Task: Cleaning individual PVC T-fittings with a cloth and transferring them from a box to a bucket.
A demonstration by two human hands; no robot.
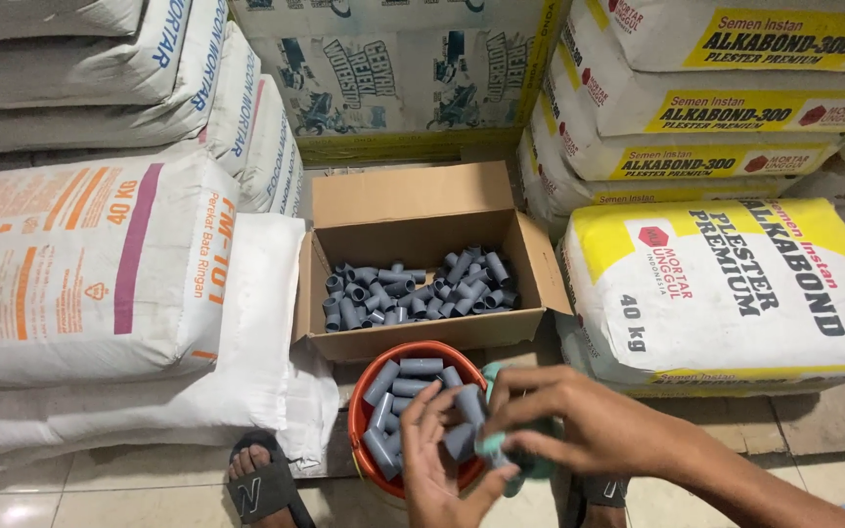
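L hand [439,460]: enters from bottom edge, palm up, fingers [426,409] spread and curled slightly upward. R hand [569,420]: comes in from lower right, forearm bare, angled diag. toward centre, palm down, fingers bent in a pinch w/ thumb. R fingertips overlap L fingertips; hands meet at centre. Both feet in dark sandals at bottom edge.
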